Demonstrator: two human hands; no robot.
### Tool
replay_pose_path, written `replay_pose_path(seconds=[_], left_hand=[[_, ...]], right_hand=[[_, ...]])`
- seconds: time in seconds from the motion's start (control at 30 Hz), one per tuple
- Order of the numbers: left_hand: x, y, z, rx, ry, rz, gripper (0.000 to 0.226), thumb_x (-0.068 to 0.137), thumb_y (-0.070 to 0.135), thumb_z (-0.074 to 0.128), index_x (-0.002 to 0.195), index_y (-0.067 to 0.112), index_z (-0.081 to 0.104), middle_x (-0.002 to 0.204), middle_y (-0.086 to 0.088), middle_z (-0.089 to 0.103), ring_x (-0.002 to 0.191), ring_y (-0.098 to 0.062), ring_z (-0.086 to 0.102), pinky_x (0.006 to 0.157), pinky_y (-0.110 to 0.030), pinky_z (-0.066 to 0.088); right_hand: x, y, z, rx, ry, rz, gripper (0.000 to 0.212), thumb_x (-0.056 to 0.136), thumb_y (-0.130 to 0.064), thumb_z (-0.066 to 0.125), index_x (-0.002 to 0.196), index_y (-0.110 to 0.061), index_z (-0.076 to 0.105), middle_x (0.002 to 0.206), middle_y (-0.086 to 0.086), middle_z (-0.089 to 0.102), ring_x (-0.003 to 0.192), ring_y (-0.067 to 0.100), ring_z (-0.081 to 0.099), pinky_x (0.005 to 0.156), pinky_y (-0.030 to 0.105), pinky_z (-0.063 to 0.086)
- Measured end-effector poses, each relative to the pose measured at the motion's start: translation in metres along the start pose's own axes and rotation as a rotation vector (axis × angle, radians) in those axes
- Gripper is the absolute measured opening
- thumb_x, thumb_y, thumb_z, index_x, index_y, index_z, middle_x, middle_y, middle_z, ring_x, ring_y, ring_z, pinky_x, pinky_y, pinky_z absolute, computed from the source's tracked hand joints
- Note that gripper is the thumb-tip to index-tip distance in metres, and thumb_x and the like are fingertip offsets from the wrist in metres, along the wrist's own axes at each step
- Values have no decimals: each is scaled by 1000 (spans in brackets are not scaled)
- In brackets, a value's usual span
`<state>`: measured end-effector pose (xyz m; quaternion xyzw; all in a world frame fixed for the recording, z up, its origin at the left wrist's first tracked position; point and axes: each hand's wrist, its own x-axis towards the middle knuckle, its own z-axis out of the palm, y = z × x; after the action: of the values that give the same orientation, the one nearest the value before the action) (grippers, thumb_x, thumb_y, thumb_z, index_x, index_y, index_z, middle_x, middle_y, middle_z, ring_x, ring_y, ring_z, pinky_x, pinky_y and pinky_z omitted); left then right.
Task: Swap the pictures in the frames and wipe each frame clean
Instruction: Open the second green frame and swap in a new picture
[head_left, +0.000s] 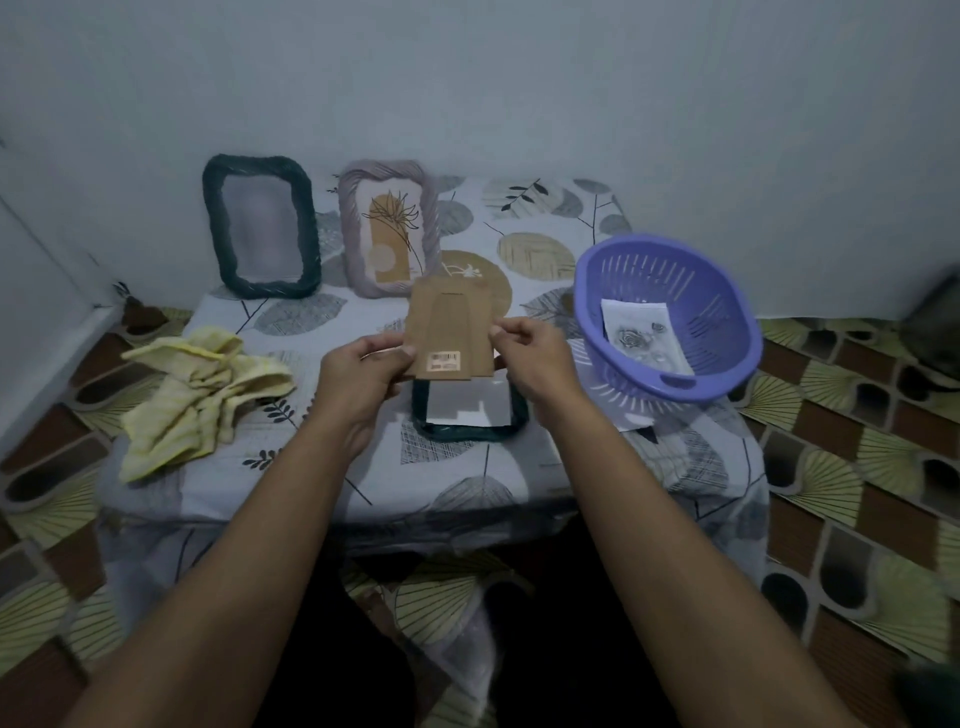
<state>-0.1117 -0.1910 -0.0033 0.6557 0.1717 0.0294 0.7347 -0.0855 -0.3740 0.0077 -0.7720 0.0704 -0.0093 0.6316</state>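
I hold a brown cardboard frame backing (449, 327) with a barcode label above the table. My left hand (363, 371) grips its left edge and my right hand (530, 353) pinches its right edge. Under it a dark green frame (467, 428) lies face down with white paper showing inside. An empty dark green frame (262, 226) and a lilac frame (387, 228) with a plant picture lean on the wall. A crumpled yellow cloth (200, 395) lies at the left.
A purple plastic basket (670, 312) at the right holds a rose picture (644, 335). The low table has a leaf-print cover (540, 249). Patterned floor mat (852, 467) surrounds the table. The wall stands close behind.
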Motion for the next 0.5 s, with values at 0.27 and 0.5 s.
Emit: replay_pose_path(seconds=[0.27,0.5], left_hand=[[-1,-23,26,245,97,80,17,77,16,84,87,11,71,85,-5,72,85,-20,71,81,-33,59],[0,-32,25,460,119,126,16,74,29,84,79,21,71,77,3,73,77,-14,71,78,-36,60]], right_hand=[[10,26,-24,-142,31,51,22,85,-16,74,107,-11,76,100,3,76,96,17,71,93,40,57],[10,36,-28,-229,45,91,26,86,-18,76,110,-9,76,108,6,75,106,15,67,98,25,48]])
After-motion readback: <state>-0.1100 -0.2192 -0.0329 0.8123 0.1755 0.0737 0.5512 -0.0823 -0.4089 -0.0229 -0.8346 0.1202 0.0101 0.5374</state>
